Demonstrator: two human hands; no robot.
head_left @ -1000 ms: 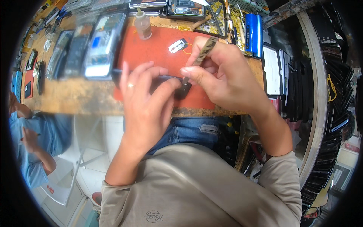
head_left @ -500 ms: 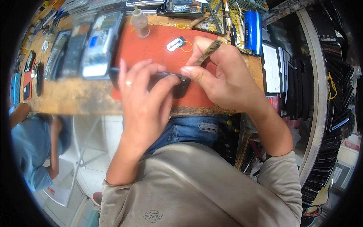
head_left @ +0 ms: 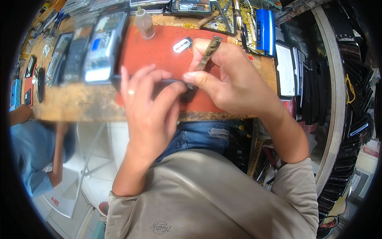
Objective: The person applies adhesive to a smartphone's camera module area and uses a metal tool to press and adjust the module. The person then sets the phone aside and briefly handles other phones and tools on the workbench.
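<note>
My left hand (head_left: 149,101) is closed on a dark phone (head_left: 190,95), its thumb along the near edge; most of the phone is hidden behind the fingers. My right hand (head_left: 230,77) pinches a slim flat tool (head_left: 209,52) with a mottled, gold-brown handle sticking up past the fingers. The tool's lower tip meets the phone's right end, by my left thumb, though the fingertips partly cover the contact. Beneath both hands lies a red mat (head_left: 159,47). Beyond them on the mat is a double-edged razor blade (head_left: 182,45).
A clear dropper bottle (head_left: 145,27) stands at the mat's far edge. Phones in plastic covers (head_left: 104,47) lie left of the mat. Tools (head_left: 240,24) and a blue case (head_left: 266,34) sit at the far right. Another person's blue sleeve (head_left: 34,153) shows at left.
Both hands have shifted slightly left with the phone and the tool. The tool stands a little more upright. The dropper bottle and razor blade appear slightly higher or further left.
</note>
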